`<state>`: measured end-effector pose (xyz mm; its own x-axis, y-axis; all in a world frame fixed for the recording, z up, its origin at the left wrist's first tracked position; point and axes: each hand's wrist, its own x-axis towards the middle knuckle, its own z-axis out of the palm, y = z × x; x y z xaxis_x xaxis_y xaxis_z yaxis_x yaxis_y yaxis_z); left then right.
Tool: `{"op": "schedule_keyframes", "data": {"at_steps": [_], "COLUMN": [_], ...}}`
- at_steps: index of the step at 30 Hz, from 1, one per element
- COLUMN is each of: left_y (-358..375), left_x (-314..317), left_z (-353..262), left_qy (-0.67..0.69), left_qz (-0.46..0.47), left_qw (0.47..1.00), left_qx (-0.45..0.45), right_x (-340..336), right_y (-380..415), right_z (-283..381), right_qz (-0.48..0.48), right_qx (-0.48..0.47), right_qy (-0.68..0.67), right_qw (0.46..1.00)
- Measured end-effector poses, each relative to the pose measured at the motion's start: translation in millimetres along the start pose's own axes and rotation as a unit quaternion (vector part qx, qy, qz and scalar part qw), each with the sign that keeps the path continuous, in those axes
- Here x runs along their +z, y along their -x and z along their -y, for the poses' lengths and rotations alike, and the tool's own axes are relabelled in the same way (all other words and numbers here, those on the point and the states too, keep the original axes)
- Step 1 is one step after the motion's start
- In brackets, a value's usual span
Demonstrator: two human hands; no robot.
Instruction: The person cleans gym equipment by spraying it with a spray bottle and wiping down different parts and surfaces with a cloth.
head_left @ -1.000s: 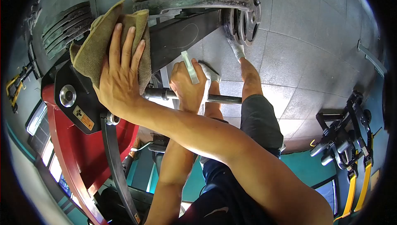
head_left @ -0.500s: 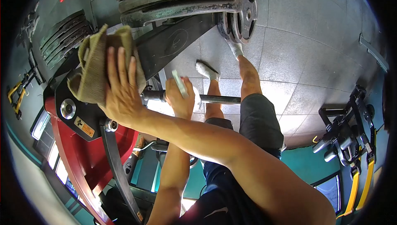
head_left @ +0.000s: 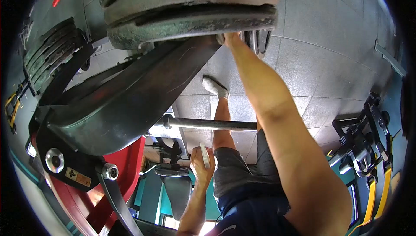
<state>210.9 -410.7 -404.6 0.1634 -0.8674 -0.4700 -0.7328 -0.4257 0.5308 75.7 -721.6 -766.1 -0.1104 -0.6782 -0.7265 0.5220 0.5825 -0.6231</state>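
My right arm stretches forward over the machine. My right hand (head_left: 232, 38) is mostly hidden behind the lowest of the big weight plates (head_left: 190, 26), near the end of the black machine arm (head_left: 143, 93). Its fingers cannot be made out, and the cloth is out of sight. Lower down, my left hand (head_left: 201, 166) is closed round what looks like a white spray bottle (head_left: 205, 155). Only its narrow white top shows above the fist. The left hand hangs below a horizontal metal bar (head_left: 212, 124), apart from it.
A red machine frame (head_left: 130, 162) stands at left under the black arm. More plates (head_left: 54, 54) are stacked at far left. A padded seat (head_left: 175, 192) lies beyond my left hand. Black and yellow equipment (head_left: 364, 140) stands at right. My socked foot (head_left: 214, 86) rests on grey floor tiles.
My right hand has left the black arm's near end and gone forward behind the plates; the brown cloth is no longer visible. My left hand has drawn back towards my body, still holding the bottle.
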Motion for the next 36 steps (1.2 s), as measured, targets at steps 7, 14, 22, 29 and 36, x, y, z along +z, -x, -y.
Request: {"op": "schedule_keyframes", "data": {"at_steps": [7, 14, 22, 29, 36], "left_y": [9.7, 50.1, 16.3, 43.2, 47.0], "left_x": [-2.2, -11.9, -35.5, -43.8, -40.4], "left_z": [0.2, 16.2, -16.5, -16.3, 2.6], "left_qy": [0.046, 0.052, -0.029, 0.035, 0.011], "left_qz": [-0.034, 0.019, -0.001, -0.040, -0.054], "left_qw": [0.998, 0.998, 0.995, 0.998, 0.997], "left_qx": [0.003, 0.020, 0.097, -0.027, 0.056], "right_x": [57.1, 214.0, 97.6, 140.7, 56.0], "right_y": [99.0, 393.1, 180.4, 252.2, 95.9], "right_z": [-63.6, 118.7, 46.5, 78.9, -7.4], "right_qz": [-0.013, -0.002, -0.082, -0.164, -0.188], "right_qx": [-0.033, -0.214, 0.018, -0.133, 0.019], "right_qy": [-0.146, 0.381, 0.405, 0.451, 0.226], "right_qw": [0.989, 0.899, 0.910, 0.867, 0.956]}}
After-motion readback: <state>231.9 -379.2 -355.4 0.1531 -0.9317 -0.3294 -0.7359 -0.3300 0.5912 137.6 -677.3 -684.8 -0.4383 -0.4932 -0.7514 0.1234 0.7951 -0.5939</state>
